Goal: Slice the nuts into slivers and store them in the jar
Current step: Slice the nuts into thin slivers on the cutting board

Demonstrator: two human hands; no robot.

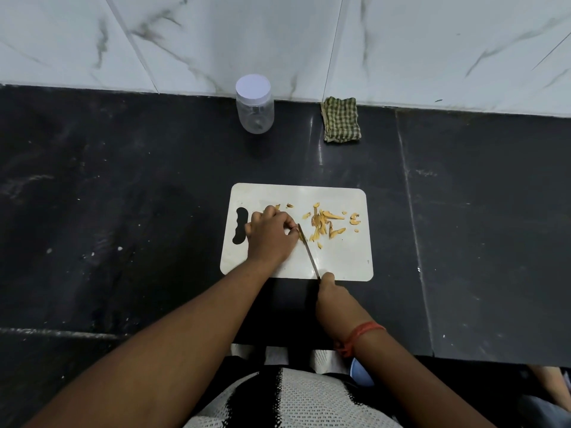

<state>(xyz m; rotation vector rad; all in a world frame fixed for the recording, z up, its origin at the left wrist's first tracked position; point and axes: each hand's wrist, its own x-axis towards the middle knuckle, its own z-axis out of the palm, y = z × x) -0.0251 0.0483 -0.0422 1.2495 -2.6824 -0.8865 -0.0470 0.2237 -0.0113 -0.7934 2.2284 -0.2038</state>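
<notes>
Under left hand [269,233] — nut, hidden.

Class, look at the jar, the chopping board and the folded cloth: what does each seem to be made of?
Jar: clear plastic by the look, see-through wall, matte white lid.
Chopping board: probably white plastic, smooth, thin, with a cut-out handle.
Cloth: woven fabric, green check, soft folds.

The cutting board [296,264] lies on the counter [123,196], near its front edge. Well behind the board, against the wall [278,35], the jar [255,103] stands upright, with a folded cloth [341,119] to its right. On the board, the slivers [324,223] lie scattered toward the right half; the left hand [270,234] rests on the left half, the knife [309,251] just right of it, and the right hand [332,296] at the board's front edge.
</notes>
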